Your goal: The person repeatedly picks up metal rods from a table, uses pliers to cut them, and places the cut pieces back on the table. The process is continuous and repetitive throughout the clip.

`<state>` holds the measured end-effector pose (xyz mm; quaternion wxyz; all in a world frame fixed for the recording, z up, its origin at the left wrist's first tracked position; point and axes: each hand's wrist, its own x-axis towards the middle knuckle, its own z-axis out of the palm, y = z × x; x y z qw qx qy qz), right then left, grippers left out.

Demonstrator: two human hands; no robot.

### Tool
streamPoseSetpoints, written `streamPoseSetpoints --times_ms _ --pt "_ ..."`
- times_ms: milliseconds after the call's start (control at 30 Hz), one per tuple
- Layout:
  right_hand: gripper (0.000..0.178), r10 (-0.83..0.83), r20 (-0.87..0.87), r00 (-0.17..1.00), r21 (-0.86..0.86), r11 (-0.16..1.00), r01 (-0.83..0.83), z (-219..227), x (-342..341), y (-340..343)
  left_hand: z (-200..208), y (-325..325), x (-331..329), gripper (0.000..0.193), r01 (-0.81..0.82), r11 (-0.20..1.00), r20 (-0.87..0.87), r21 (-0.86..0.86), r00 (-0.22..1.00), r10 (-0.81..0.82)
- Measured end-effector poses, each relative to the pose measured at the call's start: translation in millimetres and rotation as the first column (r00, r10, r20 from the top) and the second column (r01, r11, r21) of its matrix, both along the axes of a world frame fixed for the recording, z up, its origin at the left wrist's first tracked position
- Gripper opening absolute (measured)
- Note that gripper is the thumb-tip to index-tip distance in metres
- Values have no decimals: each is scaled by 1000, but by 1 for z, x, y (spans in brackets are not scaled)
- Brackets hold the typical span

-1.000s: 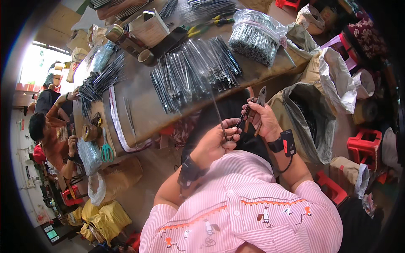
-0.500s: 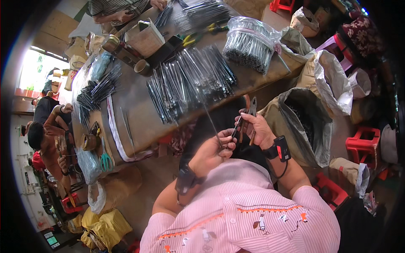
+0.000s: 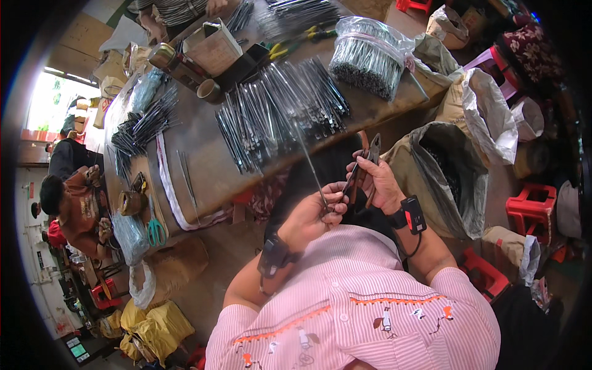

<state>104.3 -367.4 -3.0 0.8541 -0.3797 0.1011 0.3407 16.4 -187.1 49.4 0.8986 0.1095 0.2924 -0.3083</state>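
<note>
My left hand point(image 3: 313, 216) is closed around a thin dark metal strip point(image 3: 312, 166), pinched between thumb and fingers. The strip slants up and away toward the table's near edge. Just to the right, my right hand point(image 3: 380, 182) grips a pair of pliers point(image 3: 374, 150), their metal head pointing up past my fingers. The two hands nearly meet in front of my chest, and a dark slim piece lies between their fingertips; its far end is hidden. On the table beyond lies a broad pile of metal strips point(image 3: 280, 111).
A plastic-wrapped bundle of strips point(image 3: 370, 61) stands at the far right of the table point(image 3: 203, 213). An open sack point(image 3: 401, 166) is right of my hands. Scissors point(image 3: 156, 233) hang at the left edge. Red stools point(image 3: 530, 213) stand right. Co-workers sit left and opposite.
Both hands stay close together, with the strip and pliers still held; the strip has shifted slightly right. The co-worker at the left has lowered an arm and raised the head.
</note>
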Motion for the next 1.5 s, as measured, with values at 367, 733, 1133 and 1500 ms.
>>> streamPoseSetpoints --times_ms 367,733,1133,1500 --pt "19 -37 22 999 78 996 36 -3 -3 2 0 0 2 19 15 999 -48 -48 999 -18" --pt "16 -50 88 995 158 987 35 1 -4 3 -3 -3 3 10 109 982 14 152 994 -113" --pt "31 -162 -399 902 236 933 272 -11 -9 -46 8 21 -6 16 -213 531 388 820 889 -242" --pt "68 517 206 830 -399 820 -412 13 -26 -19 21 20 -2 21 -371 228 434 900 801 -412"
